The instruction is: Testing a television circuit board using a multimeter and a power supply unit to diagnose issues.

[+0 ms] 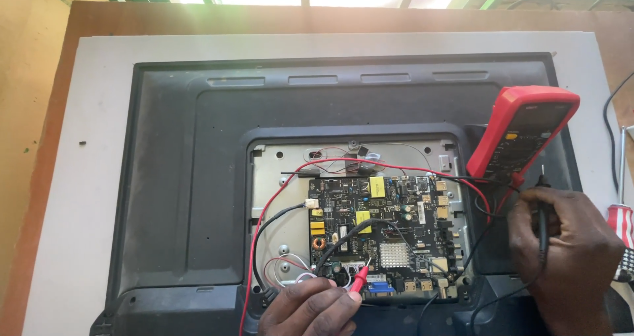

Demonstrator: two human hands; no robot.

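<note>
Two probes are in play: the left hand [310, 306] has its fingers clamped on the red probe [358, 281], tip on the circuit board [380, 234]; the right hand [568, 243] grips the black probe [543, 210] clear, beside the propped red meter [522, 134].

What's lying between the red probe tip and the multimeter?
In the head view, the circuit board fills the stretch between the red probe and the multimeter, with a silver heatsink and red and black wires crossing it.
</note>
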